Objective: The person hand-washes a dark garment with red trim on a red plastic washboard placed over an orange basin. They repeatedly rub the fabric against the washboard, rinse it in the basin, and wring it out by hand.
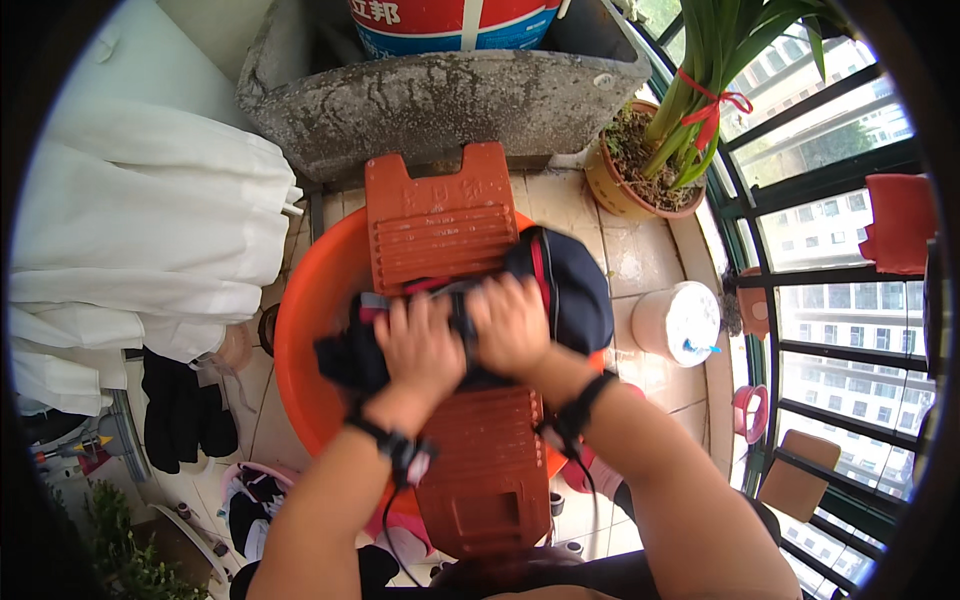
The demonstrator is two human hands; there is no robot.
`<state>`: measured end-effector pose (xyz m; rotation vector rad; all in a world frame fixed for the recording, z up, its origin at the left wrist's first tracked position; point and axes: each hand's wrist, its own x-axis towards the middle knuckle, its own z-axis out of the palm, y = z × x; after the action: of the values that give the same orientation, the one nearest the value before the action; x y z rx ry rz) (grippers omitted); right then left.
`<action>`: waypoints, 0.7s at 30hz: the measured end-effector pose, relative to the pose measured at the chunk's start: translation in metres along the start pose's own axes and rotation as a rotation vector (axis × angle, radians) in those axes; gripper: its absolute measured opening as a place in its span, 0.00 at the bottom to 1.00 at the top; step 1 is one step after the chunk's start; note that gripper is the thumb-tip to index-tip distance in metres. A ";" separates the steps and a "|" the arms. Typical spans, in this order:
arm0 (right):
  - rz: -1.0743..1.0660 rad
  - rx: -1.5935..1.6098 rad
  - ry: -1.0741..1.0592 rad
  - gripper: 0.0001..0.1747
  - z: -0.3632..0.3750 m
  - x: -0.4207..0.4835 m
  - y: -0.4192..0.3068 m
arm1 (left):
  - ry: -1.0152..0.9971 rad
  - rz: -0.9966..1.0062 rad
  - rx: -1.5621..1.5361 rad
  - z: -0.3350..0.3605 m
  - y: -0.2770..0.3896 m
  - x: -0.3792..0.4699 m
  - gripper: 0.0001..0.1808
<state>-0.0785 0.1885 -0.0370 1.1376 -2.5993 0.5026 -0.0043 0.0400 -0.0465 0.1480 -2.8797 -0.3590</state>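
Note:
A navy fabric item (581, 285) with red and grey trim, possibly a bag, lies bunched across a reddish-brown plastic washboard (444, 214). Beneath the washboard is a round orange basin (301, 352), which the board spans from far rim to near side. My left hand (421, 341) presses on the fabric at its left part, fingers pointing away from me. Close beside it, my right hand (510, 324) bears down on the cloth with bent fingers. Motion blurs both hands, and the fabric under the palms is hidden. Each wrist wears a black strap with a small device and cable.
Beyond the basin stands a concrete sink (442, 105) holding a paint bucket (457, 22). At right are a potted plant (649, 161), a lidded white tub (675, 324) and barred windows (840, 300). White curtain-like cloth (150, 240) hangs left, above a laundry basin (255, 499).

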 end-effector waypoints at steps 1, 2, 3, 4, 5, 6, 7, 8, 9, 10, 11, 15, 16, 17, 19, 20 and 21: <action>0.039 0.007 0.097 0.11 0.020 0.021 0.014 | 0.132 0.018 0.086 0.019 -0.011 0.027 0.21; 0.081 0.001 0.052 0.21 0.037 0.043 0.028 | 0.161 0.075 0.073 0.031 -0.026 0.057 0.21; 0.093 -0.016 0.064 0.21 0.044 0.065 0.039 | 0.180 0.064 0.046 0.036 -0.034 0.080 0.22; 0.116 -0.027 0.091 0.20 0.040 0.075 0.043 | 0.254 0.046 0.007 0.032 -0.035 0.098 0.23; 0.123 -0.010 0.153 0.20 0.030 0.083 0.043 | 0.168 -0.001 0.003 0.020 -0.032 0.100 0.23; 0.136 0.013 0.041 0.21 0.013 0.079 0.039 | 0.123 -0.025 0.001 0.001 -0.025 0.093 0.23; 0.085 0.040 0.012 0.23 -0.011 0.067 0.026 | 0.083 -0.002 0.020 -0.019 -0.013 0.079 0.23; 0.119 0.206 -0.184 0.25 -0.030 0.050 0.016 | 0.041 0.016 -0.069 -0.040 -0.002 0.051 0.24; 0.021 0.192 -0.185 0.24 -0.053 0.026 0.001 | -0.040 0.034 -0.136 -0.059 0.008 0.019 0.25; -0.101 0.132 -0.220 0.23 -0.058 0.010 -0.006 | -0.034 0.117 -0.130 -0.069 0.018 -0.011 0.26; -0.208 0.171 -0.070 0.21 -0.061 -0.004 -0.013 | -0.005 0.179 -0.132 -0.069 0.022 -0.027 0.26; -0.049 -0.016 0.133 0.12 0.009 0.024 0.011 | 0.039 0.056 0.147 0.007 -0.004 0.026 0.24; 0.065 0.007 0.106 0.12 0.030 0.044 0.023 | 0.085 0.036 0.090 0.023 -0.017 0.054 0.22; 0.118 0.006 0.101 0.14 0.037 0.063 0.031 | 0.073 0.024 0.011 0.032 -0.028 0.080 0.19; 0.209 0.006 -0.064 0.19 0.035 0.083 0.037 | -0.081 -0.104 -0.051 0.026 -0.032 0.100 0.23; 0.171 0.000 -0.014 0.20 0.023 0.078 0.034 | -0.105 -0.124 -0.068 0.014 -0.029 0.094 0.25; 0.104 -0.001 0.108 0.22 0.002 0.069 0.026 | -0.063 -0.092 -0.093 -0.004 -0.020 0.078 0.27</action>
<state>-0.1435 0.1588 -0.0192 0.9514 -2.5738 0.5680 -0.0779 0.0101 -0.0307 0.2573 -2.9177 -0.5219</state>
